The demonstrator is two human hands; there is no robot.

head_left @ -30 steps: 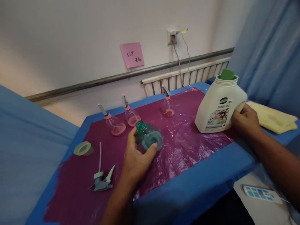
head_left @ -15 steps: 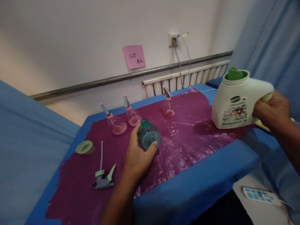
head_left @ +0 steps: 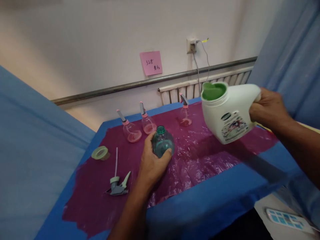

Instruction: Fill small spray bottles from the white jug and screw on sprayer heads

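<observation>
At the near middle of the table (head_left: 202,196), the left hand (head_left: 155,165) is wrapped partway around a green bottle (head_left: 163,146), thumb on the right and fingers on the left, the gap between them as wide as the bottle's body. The bottle's open neck points up; whether its base touches the sheet, I cannot tell. Over to the right, the right hand (head_left: 268,108) is clamped around the handle of a white jug (head_left: 233,116), held in the air and tilted with its mouth to the left, above and well apart from the bottle. A green spout (head_left: 217,91) fills that mouth.

Nearest on the purple sheet (head_left: 92,196) lies a spray head (head_left: 117,188), its tube pointing away, with a pale green cap (head_left: 106,155) just beyond. Farther back sit three clear spray bottles (head_left: 133,134) with some pink liquid, two close together near the green bottle and one by itself. The right forearm covers part of a yellow cloth (head_left: 310,128), and the jug hides some of the radiator (head_left: 175,90). On the wall is a pink note (head_left: 151,63).

Half a second ago the jug was farther right and nearly upright; it has swung left and tipped over, while the left hand keeps its hold on the bottle.
</observation>
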